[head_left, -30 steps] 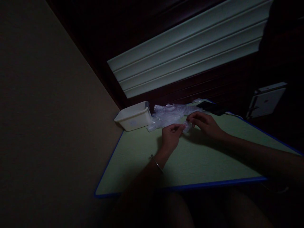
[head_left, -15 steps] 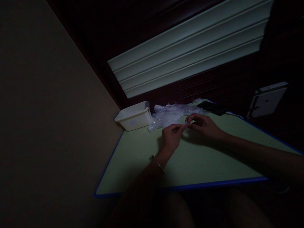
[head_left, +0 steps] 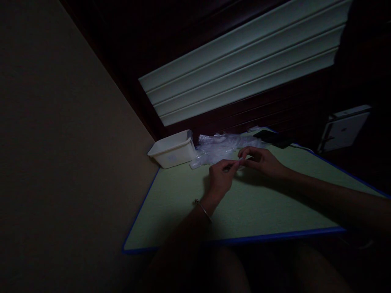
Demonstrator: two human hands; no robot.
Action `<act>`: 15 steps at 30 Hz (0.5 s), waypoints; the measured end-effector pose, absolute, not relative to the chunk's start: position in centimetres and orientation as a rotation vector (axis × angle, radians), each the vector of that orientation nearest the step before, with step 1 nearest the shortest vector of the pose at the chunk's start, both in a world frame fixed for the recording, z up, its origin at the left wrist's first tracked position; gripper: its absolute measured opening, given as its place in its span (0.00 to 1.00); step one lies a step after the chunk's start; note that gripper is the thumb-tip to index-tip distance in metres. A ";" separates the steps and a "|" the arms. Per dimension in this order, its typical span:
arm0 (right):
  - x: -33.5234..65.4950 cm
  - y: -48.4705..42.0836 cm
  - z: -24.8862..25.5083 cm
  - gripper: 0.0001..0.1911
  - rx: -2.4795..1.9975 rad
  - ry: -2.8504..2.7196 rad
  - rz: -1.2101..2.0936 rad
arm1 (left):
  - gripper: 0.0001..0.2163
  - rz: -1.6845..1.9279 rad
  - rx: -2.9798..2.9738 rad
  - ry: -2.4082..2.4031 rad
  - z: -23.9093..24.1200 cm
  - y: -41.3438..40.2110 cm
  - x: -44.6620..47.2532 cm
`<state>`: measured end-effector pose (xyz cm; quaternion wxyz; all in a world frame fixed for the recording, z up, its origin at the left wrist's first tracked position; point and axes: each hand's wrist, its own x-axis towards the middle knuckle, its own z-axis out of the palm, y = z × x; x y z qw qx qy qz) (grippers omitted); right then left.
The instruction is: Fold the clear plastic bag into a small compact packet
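Above the pale green tabletop (head_left: 183,203), my left hand (head_left: 221,175) and my right hand (head_left: 262,161) meet at their fingertips. Both are closed in a pinch on one small, pale, see-through piece (head_left: 241,160), which looks like thin plastic. Its exact kind is too small and dim to make out, and the fingers cover most of it. Just beyond the hands lies a heap of crumpled clear plastic bags (head_left: 216,147). A bracelet (head_left: 204,211) circles my left wrist.
At the table's back left corner stands a white plastic bin (head_left: 175,156) against the wall. A dark flat object (head_left: 271,138) and a white cable (head_left: 302,148) lie at the back right. Blue edging (head_left: 275,236) borders the table. A white box (head_left: 343,130) is beyond, right.
The hands have barely moved; the fingertips shift slightly around the small clear piece. Everything else stays where it was.
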<state>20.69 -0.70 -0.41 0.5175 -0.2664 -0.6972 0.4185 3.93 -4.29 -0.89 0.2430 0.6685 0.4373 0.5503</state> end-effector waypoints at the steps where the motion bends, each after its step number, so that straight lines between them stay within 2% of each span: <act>1: 20.7 -0.7 -0.3 0.13 -0.634 -1.668 1.014 | 0.07 1.507 1.837 1.189 -0.9 -4.3 3.9; 9: 20.7 -0.5 0.1 0.10 -0.646 -1.516 1.162 | 0.07 1.486 1.874 1.187 -1.0 -4.3 3.9; 15: 20.9 0.0 -0.2 0.10 -0.708 -1.425 1.139 | 0.09 1.499 1.773 1.194 -1.4 -4.0 3.8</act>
